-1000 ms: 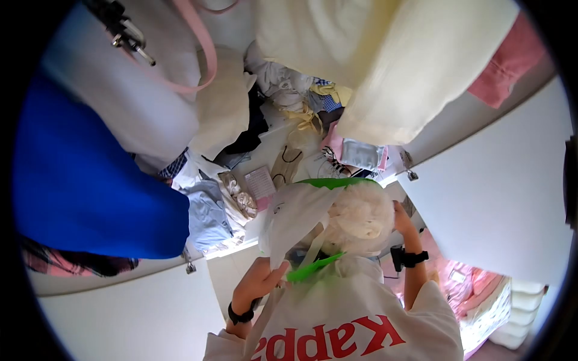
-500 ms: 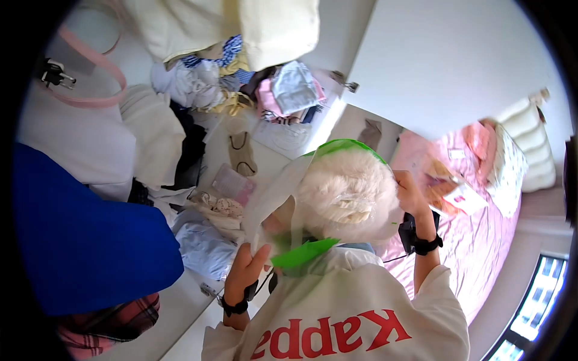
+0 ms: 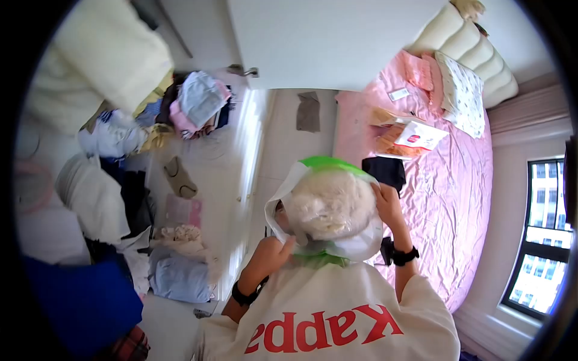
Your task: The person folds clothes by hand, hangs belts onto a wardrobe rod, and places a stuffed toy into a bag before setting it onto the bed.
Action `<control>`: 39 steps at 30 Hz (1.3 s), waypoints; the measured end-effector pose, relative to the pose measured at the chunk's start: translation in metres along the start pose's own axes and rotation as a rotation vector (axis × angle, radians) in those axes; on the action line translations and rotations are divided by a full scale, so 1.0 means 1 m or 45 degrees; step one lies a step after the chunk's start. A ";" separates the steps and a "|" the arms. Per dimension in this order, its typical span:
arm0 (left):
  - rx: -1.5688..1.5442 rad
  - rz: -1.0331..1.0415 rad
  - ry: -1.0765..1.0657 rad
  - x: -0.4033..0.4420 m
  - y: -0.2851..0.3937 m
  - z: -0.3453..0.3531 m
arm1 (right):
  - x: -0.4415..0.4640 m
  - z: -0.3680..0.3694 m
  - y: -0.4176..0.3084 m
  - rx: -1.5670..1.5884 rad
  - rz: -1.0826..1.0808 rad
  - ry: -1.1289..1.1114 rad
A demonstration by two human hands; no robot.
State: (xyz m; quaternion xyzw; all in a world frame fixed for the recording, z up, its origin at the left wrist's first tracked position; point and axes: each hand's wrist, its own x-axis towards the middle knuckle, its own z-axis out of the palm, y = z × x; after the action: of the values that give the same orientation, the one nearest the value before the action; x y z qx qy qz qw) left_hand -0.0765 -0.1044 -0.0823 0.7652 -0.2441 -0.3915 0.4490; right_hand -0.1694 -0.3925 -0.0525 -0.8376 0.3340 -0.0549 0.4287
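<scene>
Close in front of my chest is a see-through plastic bag [image 3: 278, 210] with green edges. Inside it sits a fluffy cream-white bundle [image 3: 330, 204], its kind unclear through the plastic. My left hand [image 3: 272, 255] is closed on the bag's near left edge, thumb and fingers pinched together. On the opposite side my right hand [image 3: 388, 203] grips the rim, its fingertips partly hidden by the plastic. Black bands circle both wrists.
Right of me stands a bed [image 3: 439, 210] with pink bedding, a printed package [image 3: 415, 137] and a black cloth [image 3: 385, 171] on it. Ahead is a white door [image 3: 313, 42]. Folded clothes [image 3: 201, 102] and a blue item [image 3: 78, 301] fill the wardrobe side at left.
My view has turned right, so the wardrobe slid left and more of the bed and window shows. The bag moved with me, and my left hand has closed on its edge.
</scene>
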 end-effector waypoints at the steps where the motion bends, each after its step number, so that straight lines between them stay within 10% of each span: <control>1: 0.032 0.038 -0.134 0.011 0.010 0.007 | -0.008 -0.013 0.012 -0.081 0.064 -0.002; 7: 0.547 0.484 -0.661 0.071 0.072 0.072 | -0.060 -0.100 0.142 -0.009 0.312 0.434; 13: 0.237 0.881 -0.910 0.119 0.101 0.193 | -0.090 -0.230 0.237 -0.271 0.263 0.745; 29: 0.262 0.909 -1.119 0.271 0.139 0.433 | 0.057 -0.413 0.435 -0.536 0.498 0.521; 35: 0.097 0.231 -1.109 0.301 0.116 0.439 | 0.112 -0.379 0.426 -0.927 0.257 0.464; 39: -0.104 0.247 -1.163 0.289 0.102 0.422 | 0.126 -0.396 0.437 -0.648 0.407 0.299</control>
State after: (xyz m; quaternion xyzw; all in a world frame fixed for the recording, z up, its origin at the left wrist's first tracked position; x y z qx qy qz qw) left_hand -0.2584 -0.5716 -0.2251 0.4700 -0.4715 -0.6537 0.3598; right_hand -0.4464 -0.9178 -0.1583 -0.8428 0.5116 0.0023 0.1671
